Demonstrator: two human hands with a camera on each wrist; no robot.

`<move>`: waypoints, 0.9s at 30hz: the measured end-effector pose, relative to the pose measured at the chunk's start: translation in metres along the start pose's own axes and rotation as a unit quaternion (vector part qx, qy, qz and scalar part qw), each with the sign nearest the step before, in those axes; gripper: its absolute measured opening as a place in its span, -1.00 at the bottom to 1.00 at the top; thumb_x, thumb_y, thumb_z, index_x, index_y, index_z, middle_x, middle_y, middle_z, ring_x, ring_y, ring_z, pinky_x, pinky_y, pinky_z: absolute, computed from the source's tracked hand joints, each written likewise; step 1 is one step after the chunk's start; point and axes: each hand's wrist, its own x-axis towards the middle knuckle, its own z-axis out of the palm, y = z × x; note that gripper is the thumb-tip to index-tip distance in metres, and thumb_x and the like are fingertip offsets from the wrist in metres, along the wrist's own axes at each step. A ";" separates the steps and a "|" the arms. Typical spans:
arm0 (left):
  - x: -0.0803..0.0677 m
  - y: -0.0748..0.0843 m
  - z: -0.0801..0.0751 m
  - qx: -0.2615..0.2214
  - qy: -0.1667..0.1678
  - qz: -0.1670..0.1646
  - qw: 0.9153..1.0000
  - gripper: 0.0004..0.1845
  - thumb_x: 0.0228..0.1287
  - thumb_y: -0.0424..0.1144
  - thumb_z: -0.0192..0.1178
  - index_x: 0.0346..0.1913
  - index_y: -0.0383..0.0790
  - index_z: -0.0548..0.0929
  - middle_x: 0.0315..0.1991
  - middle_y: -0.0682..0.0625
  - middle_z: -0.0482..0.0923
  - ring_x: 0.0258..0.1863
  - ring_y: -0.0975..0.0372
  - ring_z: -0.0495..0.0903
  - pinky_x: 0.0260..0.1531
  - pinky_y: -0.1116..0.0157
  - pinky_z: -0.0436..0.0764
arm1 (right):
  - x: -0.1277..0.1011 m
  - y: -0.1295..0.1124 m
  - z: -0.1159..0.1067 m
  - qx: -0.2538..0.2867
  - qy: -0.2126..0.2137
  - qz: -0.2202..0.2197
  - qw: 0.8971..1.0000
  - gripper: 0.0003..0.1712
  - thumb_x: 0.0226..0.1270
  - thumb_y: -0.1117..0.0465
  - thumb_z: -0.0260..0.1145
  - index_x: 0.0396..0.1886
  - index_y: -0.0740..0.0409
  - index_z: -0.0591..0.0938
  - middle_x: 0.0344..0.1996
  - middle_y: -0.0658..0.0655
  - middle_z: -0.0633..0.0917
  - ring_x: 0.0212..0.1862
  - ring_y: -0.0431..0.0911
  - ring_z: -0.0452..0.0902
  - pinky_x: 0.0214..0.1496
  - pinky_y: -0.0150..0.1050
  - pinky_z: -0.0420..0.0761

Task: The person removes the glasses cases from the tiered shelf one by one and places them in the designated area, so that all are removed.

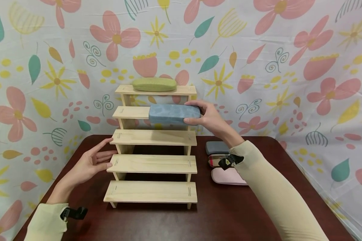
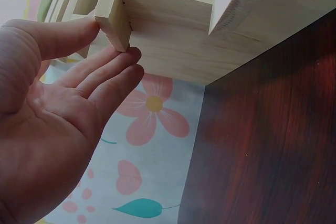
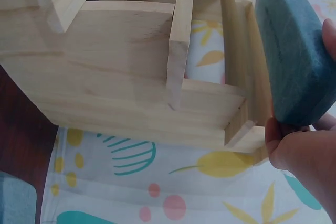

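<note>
In the head view my right hand holds a blue glasses case by its right end, thumb in front and fingers behind. The case lies lengthwise along the second shelf from the top of a stepped wooden rack, overlapping that shelf's right part. From the right wrist view, the blue case appears tilted beside the boards, with the fingers at its lower end. My left hand is at the rack's left side, its extended fingers touching a shelf end. A green glasses case rests on the top shelf.
Right of the rack, a grey-blue case, a plaid case and a pink case lie on the dark red-brown table. My right forearm passes over them. A floral cloth hangs behind and along the sides.
</note>
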 end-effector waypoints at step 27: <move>0.000 0.001 0.000 -0.002 0.000 -0.004 1.000 -0.07 0.38 -0.61 0.30 0.70 -0.19 0.12 0.36 -0.59 0.39 0.25 0.38 0.58 -0.06 0.30 0.72 | -0.062 0.006 -0.046 -0.026 0.027 -0.009 0.999 -0.33 0.35 0.33 0.53 0.43 0.21 0.54 0.33 0.18 0.51 0.14 0.07 0.48 0.08 -0.28 0.57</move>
